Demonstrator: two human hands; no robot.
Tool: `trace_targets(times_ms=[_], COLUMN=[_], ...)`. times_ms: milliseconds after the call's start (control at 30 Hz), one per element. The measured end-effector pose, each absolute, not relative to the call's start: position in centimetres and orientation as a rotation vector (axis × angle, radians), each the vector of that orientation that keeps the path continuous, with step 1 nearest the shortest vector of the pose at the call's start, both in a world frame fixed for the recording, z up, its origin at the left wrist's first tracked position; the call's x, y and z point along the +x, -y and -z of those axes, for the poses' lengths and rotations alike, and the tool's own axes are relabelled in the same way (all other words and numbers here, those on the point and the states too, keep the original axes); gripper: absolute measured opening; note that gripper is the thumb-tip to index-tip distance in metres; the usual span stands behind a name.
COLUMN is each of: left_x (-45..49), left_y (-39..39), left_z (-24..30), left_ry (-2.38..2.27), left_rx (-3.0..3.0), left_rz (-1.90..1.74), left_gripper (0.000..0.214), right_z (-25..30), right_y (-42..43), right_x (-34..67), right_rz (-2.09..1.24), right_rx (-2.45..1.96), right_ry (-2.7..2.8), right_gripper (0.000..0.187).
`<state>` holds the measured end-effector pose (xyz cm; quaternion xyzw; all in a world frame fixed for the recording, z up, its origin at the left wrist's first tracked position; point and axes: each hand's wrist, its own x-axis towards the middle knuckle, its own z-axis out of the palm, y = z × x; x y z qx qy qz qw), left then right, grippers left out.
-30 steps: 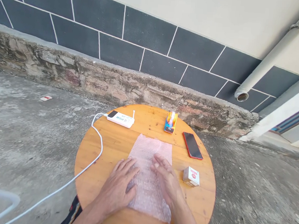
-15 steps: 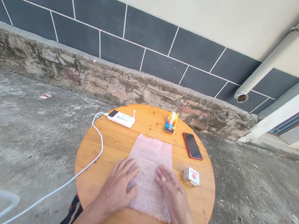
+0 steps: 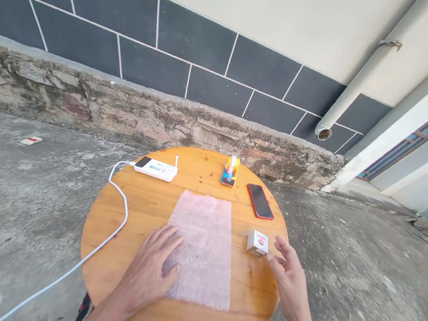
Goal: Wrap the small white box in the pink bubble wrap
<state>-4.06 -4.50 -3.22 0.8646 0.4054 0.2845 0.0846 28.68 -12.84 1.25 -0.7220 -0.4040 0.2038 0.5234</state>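
Note:
A pinkish sheet of bubble wrap (image 3: 202, 243) lies flat in the middle of a round wooden table (image 3: 139, 209). My left hand (image 3: 149, 269) rests palm down on the sheet's left edge, fingers stretched out. My right hand (image 3: 288, 275) is off the sheet at the table's right rim, fingers apart and empty, its fingertips just short of a small white box with a red mark (image 3: 257, 242).
At the back of the table lie a white power bank (image 3: 156, 169) with a white cable (image 3: 121, 212) trailing off the left edge, an orange and blue tape dispenser (image 3: 230, 171) and a red phone (image 3: 260, 201). Rough concrete floor surrounds the table; a stone ledge and tiled wall stand behind.
My right hand has left the bubble wrap and moved right, toward the small white box. The left hand has stayed on the sheet. The view has shifted to the right.

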Motion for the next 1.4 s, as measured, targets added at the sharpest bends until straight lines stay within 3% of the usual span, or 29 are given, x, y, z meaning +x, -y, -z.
trace_targets(times_ms=[500, 900, 1400], left_x=[-4.1, -4.0, -3.7], left_y=[4.6, 4.8, 5.1], left_z=[2.9, 2.1, 1.4], left_ry=[-1.206, -1.216, -1.233], left_rx=[2.537, 2.459, 2.381], left_rz=[-0.888, -0.878, -0.886], left_gripper=[0.045, 0.047, 0.041], right_z=[-0.5, -4.1, -0.7], right_y=[10.8, 11.1, 6.5], right_x=[29.5, 23.9, 17.3], right_rz=[-0.701, -1.049, -0.926], right_rx=[-1.603, -1.441, -1.330], right_ry=[1.119, 0.995, 1.455], right_gripper=[0.060, 0.052, 0.046])
